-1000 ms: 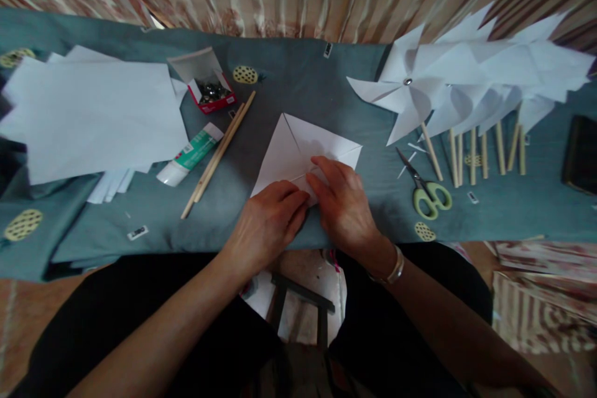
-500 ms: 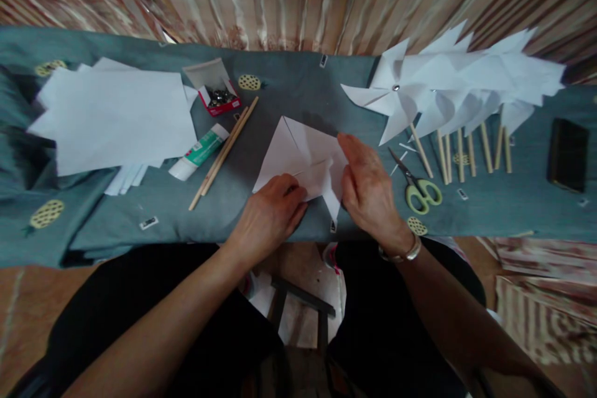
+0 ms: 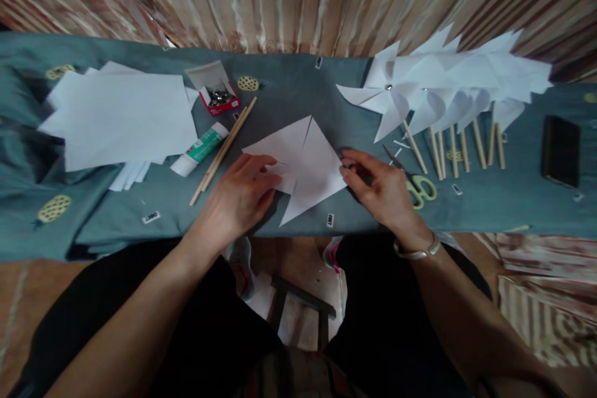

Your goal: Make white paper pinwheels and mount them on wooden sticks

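Note:
A white square paper sheet [image 3: 313,165] with slits cut in from its corners lies on the cloth in front of me. My left hand [image 3: 245,189] grips its left flap between thumb and fingers. At the right edge of the sheet is my right hand [image 3: 375,183], with thumb and forefinger apart and their tips by the paper. A crease or slit shows near the sheet's top corner, and its lower corner points towards me. Part of the left flap is hidden by my left fingers.
Left: stacked white paper [image 3: 125,118], a glue stick [image 3: 200,148], wooden sticks [image 3: 224,152] and a red box [image 3: 219,99] of shiny metal pieces. Right: several paper pinwheels [image 3: 389,90] on sticks, green-handled scissors [image 3: 422,189] and a dark phone-like object [image 3: 561,150]. A patterned curtain [image 3: 289,0] hangs behind.
The paper sheet has turned and lies flatter, its raised lower flap now down. My left hand has moved left to its left side; my right hand has opened and shifted slightly right.

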Demonstrator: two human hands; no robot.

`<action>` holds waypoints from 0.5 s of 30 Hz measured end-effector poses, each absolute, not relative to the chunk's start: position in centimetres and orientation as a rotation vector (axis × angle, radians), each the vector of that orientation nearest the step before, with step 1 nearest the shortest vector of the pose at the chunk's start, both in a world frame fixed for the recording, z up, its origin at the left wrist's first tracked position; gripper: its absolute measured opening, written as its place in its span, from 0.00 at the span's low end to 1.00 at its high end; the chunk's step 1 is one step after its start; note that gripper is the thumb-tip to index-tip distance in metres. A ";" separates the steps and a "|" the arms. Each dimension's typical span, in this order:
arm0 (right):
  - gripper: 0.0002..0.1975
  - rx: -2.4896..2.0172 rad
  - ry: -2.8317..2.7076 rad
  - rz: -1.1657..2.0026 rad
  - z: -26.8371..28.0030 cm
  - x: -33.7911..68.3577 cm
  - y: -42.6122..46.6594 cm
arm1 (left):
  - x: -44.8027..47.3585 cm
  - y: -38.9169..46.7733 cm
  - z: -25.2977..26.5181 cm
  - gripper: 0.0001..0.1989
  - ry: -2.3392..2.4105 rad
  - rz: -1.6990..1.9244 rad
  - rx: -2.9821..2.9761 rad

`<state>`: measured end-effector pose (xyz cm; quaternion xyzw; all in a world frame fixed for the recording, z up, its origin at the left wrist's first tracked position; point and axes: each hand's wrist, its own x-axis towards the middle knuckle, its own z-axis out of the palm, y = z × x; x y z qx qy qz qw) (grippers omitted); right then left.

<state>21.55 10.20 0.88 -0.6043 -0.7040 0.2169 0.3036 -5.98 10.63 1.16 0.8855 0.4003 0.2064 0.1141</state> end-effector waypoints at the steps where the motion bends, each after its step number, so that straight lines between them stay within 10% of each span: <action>1: 0.16 -1.598 -1.840 0.636 0.9 21.4 9.9 | -6.2 10.7 1.3 0.10 1.184 0.610 2.594; 15: 0.13 -1.597 -1.775 0.769 1.0 20.8 9.0 | -3.0 7.6 1.5 0.08 1.081 0.596 2.762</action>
